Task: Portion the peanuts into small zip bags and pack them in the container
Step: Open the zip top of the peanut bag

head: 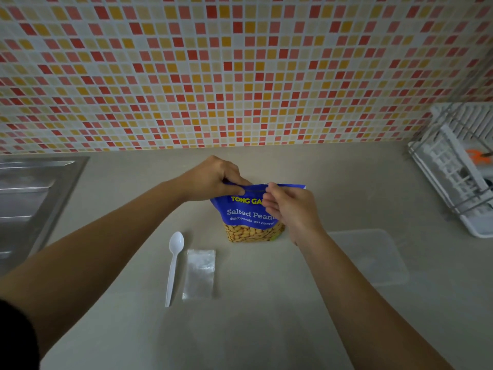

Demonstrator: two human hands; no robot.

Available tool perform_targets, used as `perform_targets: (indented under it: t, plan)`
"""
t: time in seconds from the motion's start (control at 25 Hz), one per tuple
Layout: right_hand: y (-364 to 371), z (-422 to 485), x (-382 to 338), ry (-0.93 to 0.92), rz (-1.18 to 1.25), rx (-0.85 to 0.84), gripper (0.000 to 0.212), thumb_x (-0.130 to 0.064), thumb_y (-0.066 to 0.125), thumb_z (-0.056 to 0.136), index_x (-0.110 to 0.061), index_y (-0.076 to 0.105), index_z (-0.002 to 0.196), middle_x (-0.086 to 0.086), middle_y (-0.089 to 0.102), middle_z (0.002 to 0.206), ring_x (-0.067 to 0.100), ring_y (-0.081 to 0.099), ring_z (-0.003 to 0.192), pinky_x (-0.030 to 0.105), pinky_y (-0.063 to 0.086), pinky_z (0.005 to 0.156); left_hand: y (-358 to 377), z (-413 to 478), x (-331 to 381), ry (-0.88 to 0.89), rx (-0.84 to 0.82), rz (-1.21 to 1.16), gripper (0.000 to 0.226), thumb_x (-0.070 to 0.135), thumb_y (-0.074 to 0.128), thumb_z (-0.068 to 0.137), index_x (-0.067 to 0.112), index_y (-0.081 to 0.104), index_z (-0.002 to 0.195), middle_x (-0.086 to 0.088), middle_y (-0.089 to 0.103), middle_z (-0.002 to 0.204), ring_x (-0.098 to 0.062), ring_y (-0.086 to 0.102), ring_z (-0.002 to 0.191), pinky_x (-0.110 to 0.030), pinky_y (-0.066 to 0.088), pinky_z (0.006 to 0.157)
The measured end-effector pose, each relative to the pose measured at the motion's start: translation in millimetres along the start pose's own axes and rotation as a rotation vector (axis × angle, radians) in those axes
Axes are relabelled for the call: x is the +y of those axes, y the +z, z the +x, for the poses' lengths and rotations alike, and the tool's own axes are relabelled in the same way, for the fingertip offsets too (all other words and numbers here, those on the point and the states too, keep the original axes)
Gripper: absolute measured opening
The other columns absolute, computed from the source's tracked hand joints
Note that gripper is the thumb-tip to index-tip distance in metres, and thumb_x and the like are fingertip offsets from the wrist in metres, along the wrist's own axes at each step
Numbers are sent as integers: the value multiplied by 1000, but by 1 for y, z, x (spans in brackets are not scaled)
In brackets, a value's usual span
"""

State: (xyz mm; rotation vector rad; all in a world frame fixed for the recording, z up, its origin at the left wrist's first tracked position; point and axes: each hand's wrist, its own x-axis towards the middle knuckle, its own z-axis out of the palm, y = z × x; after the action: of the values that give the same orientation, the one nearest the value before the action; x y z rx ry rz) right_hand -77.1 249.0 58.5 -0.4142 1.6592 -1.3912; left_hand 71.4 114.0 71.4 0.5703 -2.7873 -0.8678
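A blue salted-peanut bag [246, 213] stands upright on the beige counter [266, 316], with peanuts showing through its lower window. My left hand [216, 180] pinches the bag's top edge at the left. My right hand [290, 209] pinches the same top edge near the middle and hides the bag's right side. In front of the bag lies a small stack of clear zip bags [200, 273] with a white plastic spoon [174, 265] to its left. A clear rectangular container [373, 256] rests on the counter to the right.
A steel sink [29, 198] fills the left side. At the far right stands a white dish rack [458, 166] holding utensils. A mosaic tile wall [240, 70] rises behind the counter.
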Motion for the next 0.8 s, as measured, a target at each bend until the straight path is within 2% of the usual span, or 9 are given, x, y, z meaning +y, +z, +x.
perform_targets:
  t: [0.2, 0.32, 0.52, 0.68, 0.8]
  plan:
    - [2, 3, -3, 66, 2, 27, 13, -21, 63, 85, -13, 65, 75, -2, 69, 71, 8, 67, 66, 18, 55, 60, -6, 5, 3, -224, -134, -229, 23, 22, 67, 83, 19, 71, 106, 9, 69, 92, -6, 65, 92, -15, 53, 70]
    - [5, 3, 3, 25, 32, 50, 15, -18, 61, 85, -13, 64, 71, -2, 68, 71, 8, 65, 68, 18, 54, 63, -9, 16, 13, -373, -176, -392, 20, 33, 63, 86, 18, 72, 94, 3, 73, 90, -12, 70, 87, -23, 57, 70]
    - [4, -1, 14, -63, 85, 42, 17, -13, 59, 86, -14, 64, 70, -2, 67, 70, 6, 64, 68, 14, 54, 62, -17, 32, 16, -548, -364, -561, 24, 29, 64, 86, 10, 71, 99, -6, 74, 91, -18, 71, 81, -24, 57, 65]
    - [5, -1, 22, -129, 90, 28, 16, -13, 59, 87, -13, 63, 72, -2, 67, 70, 6, 64, 70, 17, 53, 67, -16, 41, 19, -620, -441, -562, 32, 32, 64, 85, 7, 68, 105, -10, 72, 99, -21, 69, 87, -27, 57, 68]
    - [7, -1, 25, -156, 80, 25, 16, -14, 59, 88, -15, 63, 72, -2, 67, 71, 8, 63, 71, 21, 53, 68, -15, 46, 22, -643, -443, -562, 28, 30, 67, 84, 9, 70, 101, -9, 72, 95, -24, 67, 87, -29, 56, 68]
